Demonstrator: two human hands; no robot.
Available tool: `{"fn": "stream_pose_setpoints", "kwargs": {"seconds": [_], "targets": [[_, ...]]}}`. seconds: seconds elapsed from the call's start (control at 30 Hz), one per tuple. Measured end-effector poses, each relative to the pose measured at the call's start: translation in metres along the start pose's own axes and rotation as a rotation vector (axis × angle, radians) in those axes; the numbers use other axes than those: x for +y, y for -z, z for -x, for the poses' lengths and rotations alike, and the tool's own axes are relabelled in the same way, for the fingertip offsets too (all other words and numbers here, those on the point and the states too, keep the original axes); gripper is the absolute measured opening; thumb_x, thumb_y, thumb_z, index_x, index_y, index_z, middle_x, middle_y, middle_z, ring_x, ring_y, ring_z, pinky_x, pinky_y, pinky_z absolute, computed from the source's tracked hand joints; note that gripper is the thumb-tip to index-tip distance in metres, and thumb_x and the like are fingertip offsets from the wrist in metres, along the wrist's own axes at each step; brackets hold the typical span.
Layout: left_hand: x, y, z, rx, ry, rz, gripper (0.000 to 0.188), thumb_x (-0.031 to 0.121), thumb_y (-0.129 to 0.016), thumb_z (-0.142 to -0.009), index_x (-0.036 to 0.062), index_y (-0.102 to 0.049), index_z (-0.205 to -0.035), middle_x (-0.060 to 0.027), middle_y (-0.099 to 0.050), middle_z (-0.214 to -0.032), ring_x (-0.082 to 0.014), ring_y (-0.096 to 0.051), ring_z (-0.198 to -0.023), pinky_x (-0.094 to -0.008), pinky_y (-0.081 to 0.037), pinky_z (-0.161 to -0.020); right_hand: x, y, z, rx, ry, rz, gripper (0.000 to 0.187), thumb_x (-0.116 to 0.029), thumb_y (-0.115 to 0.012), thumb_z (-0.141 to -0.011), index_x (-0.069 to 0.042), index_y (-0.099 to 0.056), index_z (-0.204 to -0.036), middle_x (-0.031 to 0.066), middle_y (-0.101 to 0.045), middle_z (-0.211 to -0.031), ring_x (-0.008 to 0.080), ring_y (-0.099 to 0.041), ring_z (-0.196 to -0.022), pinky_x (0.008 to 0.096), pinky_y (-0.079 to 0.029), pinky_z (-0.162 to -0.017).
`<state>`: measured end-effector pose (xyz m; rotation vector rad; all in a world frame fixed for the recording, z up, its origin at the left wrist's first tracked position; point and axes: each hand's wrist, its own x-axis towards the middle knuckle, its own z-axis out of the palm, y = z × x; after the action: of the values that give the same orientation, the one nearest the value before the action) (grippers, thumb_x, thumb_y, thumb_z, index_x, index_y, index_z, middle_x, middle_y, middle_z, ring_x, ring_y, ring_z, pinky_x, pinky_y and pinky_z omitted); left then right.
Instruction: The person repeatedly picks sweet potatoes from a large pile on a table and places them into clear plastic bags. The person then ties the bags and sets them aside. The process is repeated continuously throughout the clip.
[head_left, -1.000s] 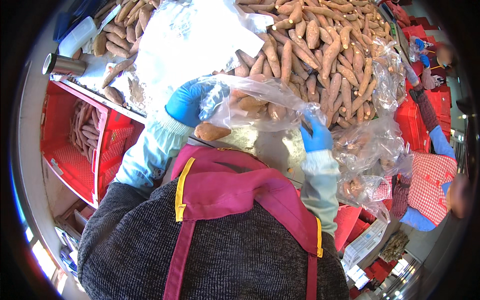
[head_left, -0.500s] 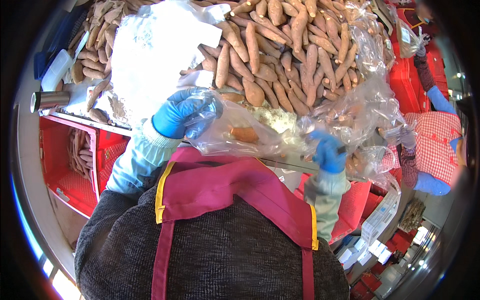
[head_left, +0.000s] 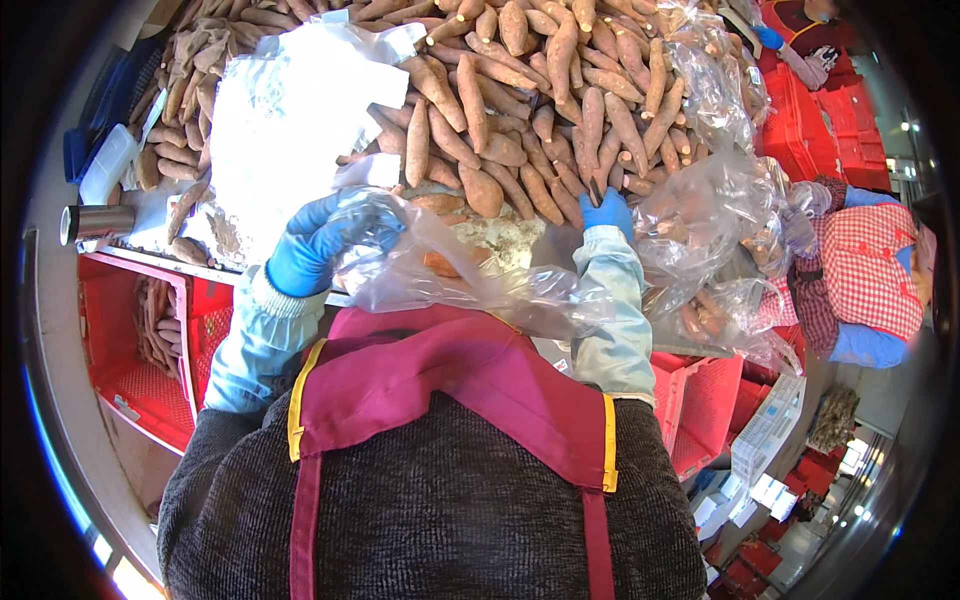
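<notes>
My left hand [head_left: 335, 240], in a blue glove, is closed on the gathered edge of a clear plastic bag [head_left: 415, 285]. A reddish-brown sweet potato [head_left: 452, 263] shows through the bag's film. My right hand [head_left: 607, 212], also blue-gloved, is at the near edge of a big heap of sweet potatoes [head_left: 560, 100], many with pale cut ends. A small dark, narrow tool [head_left: 595, 190] sticks out from its fingers against the roots; its exact kind is not clear. Whether those fingers also touch a root is hidden.
White sheets [head_left: 300, 110] cover the table's left part, near a metal cup [head_left: 90, 224]. Filled clear bags [head_left: 715, 215] lie at right. Red crates [head_left: 135, 350] stand below at left, others [head_left: 700, 410] at right. A co-worker in a checked apron [head_left: 870, 270] works at far right.
My right hand has moved left and away from me, from beside the bags to the heap's edge. My left hand, still gripping the bag, has shifted slightly left. The co-worker's arms have moved.
</notes>
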<state>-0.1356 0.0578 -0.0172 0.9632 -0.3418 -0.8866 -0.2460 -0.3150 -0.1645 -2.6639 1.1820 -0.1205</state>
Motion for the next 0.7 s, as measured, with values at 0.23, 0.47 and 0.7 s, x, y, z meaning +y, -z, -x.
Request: {"fn": "stream_pose_setpoints", "kwargs": {"seconds": [0.23,0.47,0.7], "targets": [[0.003,0.015,0.012,0.217,-0.144,-0.149,0.024,0.011,-0.054,-0.08,-0.0016,-0.056,-0.101,-0.0106,-0.059,-0.096,-0.0176,-0.057,-0.088,-0.0265,-0.044,-0.078,0.002,0.053,0.055,-0.656,-0.24,-1.561,0.027,-0.02,-0.053,-0.08,-0.003,-0.052,-0.101,0.0013,-0.053,-0.075,0.0055,-0.035,-0.042,0.019,-0.027,-0.037],[0.019,0.007,0.002,0.198,-0.078,-0.391,0.029,0.018,-0.052,-0.083,-0.0002,-0.055,-0.105,-0.0058,-0.059,-0.094,-0.0121,-0.053,-0.082,-0.0235,-0.039,-0.079,0.001,0.089,0.082,-0.728,0.138,-1.605,0.042,-0.02,-0.059,-0.075,-0.004,-0.043,-0.111,0.0048,-0.05,-0.077,0.0081,-0.037,-0.046,0.0198,-0.028,-0.04],[0.023,-0.005,-0.006,0.047,0.061,0.094,0.036,0.014,-0.047,-0.082,-0.0046,-0.046,-0.112,-0.0122,-0.056,-0.068,-0.0208,-0.055,-0.057,-0.0284,-0.045,-0.06,-0.07,0.176,0.07,-0.595,0.456,-1.599,0.033,-0.019,-0.057,-0.075,0.004,-0.048,-0.096,0.0061,-0.05,-0.064,0.0066,-0.04,-0.045,0.0185,-0.034,-0.04]]}}
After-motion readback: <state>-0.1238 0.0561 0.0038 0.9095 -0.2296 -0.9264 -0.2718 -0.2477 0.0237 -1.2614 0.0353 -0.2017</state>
